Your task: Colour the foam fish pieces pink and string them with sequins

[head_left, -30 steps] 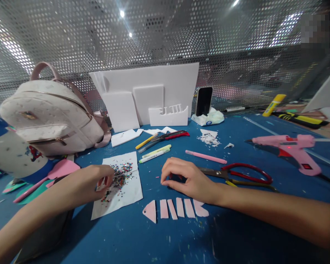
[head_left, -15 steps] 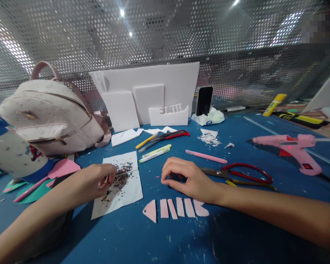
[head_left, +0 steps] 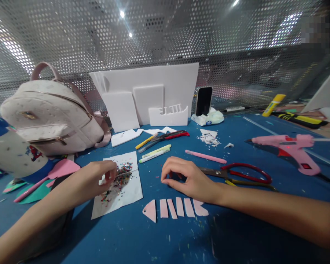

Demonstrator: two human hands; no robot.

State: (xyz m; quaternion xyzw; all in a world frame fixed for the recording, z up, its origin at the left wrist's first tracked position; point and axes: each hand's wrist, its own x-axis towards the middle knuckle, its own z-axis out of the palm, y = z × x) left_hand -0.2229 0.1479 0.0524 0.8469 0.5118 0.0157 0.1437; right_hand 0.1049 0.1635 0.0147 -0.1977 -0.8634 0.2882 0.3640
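My left hand (head_left: 106, 176) hovers over the left part of a creased white paper sheet (head_left: 134, 192) strewn with small colourful beads or sequins (head_left: 123, 174). Its fingers are curled together, and anything in them is hidden. Resting on the blue table, my right hand (head_left: 183, 178) has its thumb and index tips drawn together, with nothing visible between them. Just below it lies a row of flat pink pieces shaped like a fish: a pointed head (head_left: 150, 211) with an eye hole, several strips (head_left: 172, 209) and a notched tail (head_left: 200, 208).
Red-handled scissors (head_left: 246, 174) lie behind my right wrist, near a pink glue gun (head_left: 288, 146). Pens (head_left: 155, 153) and a cutter (head_left: 167, 136) lie ahead. White foam boards (head_left: 167, 77), a phone (head_left: 204, 101) and a backpack (head_left: 52, 117) stand at the back.
My left hand has shifted very slightly over the paper sheet. My right hand and the pink pieces stay in place.
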